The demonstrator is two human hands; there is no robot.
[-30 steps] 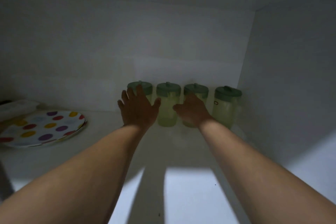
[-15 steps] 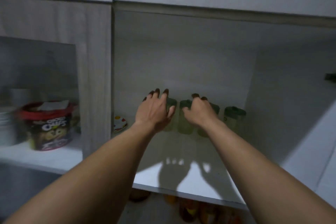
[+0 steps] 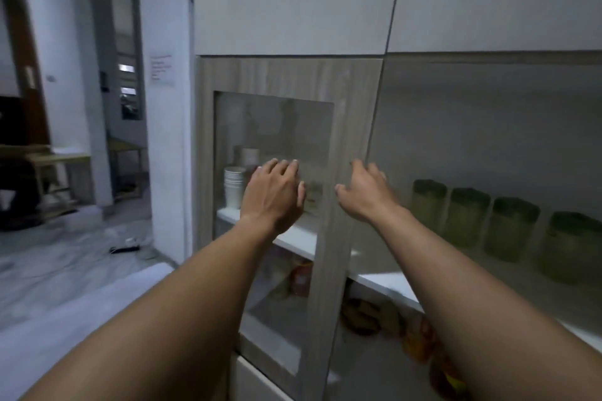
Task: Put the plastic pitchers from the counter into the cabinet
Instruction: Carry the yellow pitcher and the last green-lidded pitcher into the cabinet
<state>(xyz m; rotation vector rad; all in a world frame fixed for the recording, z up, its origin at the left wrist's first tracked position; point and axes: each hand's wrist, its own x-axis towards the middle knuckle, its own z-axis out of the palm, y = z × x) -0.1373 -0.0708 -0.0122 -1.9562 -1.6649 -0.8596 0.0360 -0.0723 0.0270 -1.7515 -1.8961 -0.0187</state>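
Several pale green plastic pitchers with dark green lids stand in a row on the white shelf (image 3: 387, 283) inside the open cabinet at the right; the nearest to my hands is the left one (image 3: 427, 205), the farthest the right one (image 3: 573, 247). My left hand (image 3: 275, 194) hovers with fingers spread in front of the glass cabinet door (image 3: 329, 238), holding nothing. My right hand (image 3: 365, 194) is held beside that door's right frame, fingers apart and empty, left of the pitchers and not touching them.
Behind the glass door are stacked white paper cups (image 3: 234, 187) on a shelf and packaged food below. Closed white upper cabinets (image 3: 293, 0) run above. A white wall edge (image 3: 166, 140) and a room with a marble floor (image 3: 65, 257) lie to the left.
My hands have pulled back out of the cabinet, away from the pitchers, and shifted left in front of the glass door. The view has backed out and swung left.
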